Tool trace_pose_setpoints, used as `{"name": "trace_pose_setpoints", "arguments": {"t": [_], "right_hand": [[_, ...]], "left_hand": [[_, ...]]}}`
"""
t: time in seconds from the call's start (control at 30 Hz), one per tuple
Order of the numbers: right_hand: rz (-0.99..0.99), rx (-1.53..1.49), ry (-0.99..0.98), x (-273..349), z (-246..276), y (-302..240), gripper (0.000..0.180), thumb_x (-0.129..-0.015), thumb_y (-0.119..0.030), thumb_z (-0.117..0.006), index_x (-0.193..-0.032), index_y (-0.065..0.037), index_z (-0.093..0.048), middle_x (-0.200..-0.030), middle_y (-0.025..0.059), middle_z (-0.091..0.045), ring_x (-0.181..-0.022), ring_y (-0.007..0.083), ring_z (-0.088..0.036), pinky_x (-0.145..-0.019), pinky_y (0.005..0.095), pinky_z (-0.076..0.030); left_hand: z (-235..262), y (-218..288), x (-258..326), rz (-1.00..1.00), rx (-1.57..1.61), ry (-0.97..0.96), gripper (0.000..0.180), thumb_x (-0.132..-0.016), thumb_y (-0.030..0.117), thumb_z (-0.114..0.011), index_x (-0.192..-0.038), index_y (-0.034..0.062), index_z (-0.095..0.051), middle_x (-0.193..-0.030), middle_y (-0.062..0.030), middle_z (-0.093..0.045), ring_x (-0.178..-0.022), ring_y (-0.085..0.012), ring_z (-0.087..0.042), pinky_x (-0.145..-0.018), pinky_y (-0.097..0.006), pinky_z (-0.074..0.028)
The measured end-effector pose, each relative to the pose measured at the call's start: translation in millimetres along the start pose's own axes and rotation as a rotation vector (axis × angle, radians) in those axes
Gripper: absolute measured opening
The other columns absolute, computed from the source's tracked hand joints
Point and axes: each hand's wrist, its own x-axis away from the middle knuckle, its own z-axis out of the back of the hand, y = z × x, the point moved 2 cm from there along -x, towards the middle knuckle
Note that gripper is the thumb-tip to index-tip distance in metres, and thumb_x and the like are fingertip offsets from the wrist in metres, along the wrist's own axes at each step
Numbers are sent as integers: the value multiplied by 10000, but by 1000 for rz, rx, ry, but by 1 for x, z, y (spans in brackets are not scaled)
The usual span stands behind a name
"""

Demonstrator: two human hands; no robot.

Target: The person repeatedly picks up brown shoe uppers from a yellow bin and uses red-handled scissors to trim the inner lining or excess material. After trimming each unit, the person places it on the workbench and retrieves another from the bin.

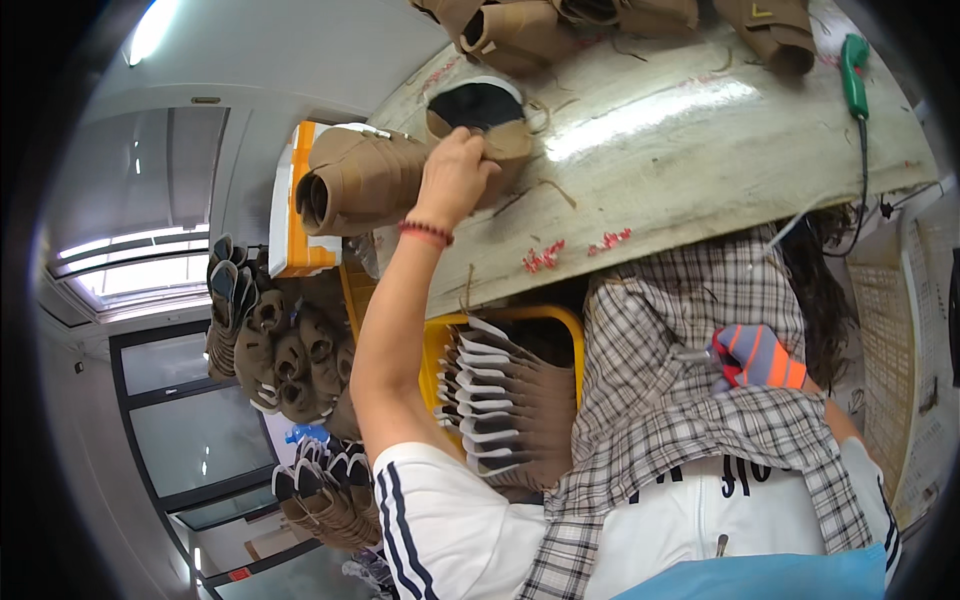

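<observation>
At the table's left part, my left hand (458,175), bare and with a beaded bracelet at the wrist, is closed on the edge of a brown shoe upper (510,142). The upper's dark lining and pale collar face up. Beside it lies a bundle of brown uppers (375,180) nested in one another. Over the plaid apron on my lap, my right hand (758,358) wears a grey, orange and red glove. Its fingers are wrapped round a small metal tool (692,355); the tool's exact kind is unclear.
More brown uppers (520,38) lie along the table's (660,150) far edge. A green corded hand tool (855,75) rests at right. Below the table edge, a yellow crate (575,330) holds stacked uppers. Further piles (300,350) stand at left, near an orange-and-white box (290,200). Red thread scraps (543,256) dot the table.
</observation>
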Motion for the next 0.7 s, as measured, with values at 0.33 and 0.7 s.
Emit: {"name": "trace_pose_setpoints", "arguments": {"t": [0.33, 0.7], "right_hand": [[174, -675, 424, 28, 19, 9, 352, -941, -340, -584, -1091, -22, -595, -784, 28, -567, -641, 89, -483, -566, 237, -396], [129, 802, 259, -2, 1, -25, 329, -717, -268, -750, -985, -118, -630, -913, 72, -622, -857, 267, -593, -770, 362, -477]], "left_hand": [[78, 181, 175, -141, 750, -497, 222, -699, 37, -738, -837, 23, -565, -894, -98, -517, -802, -279, -555, -683, -347, -458], [-13, 164, 272, 372, 1139, 233, 473, -781, -125, -383, -1190, 13, -577, -1255, -114, -546, -1064, -180, -569, -934, -302, -445]]}}
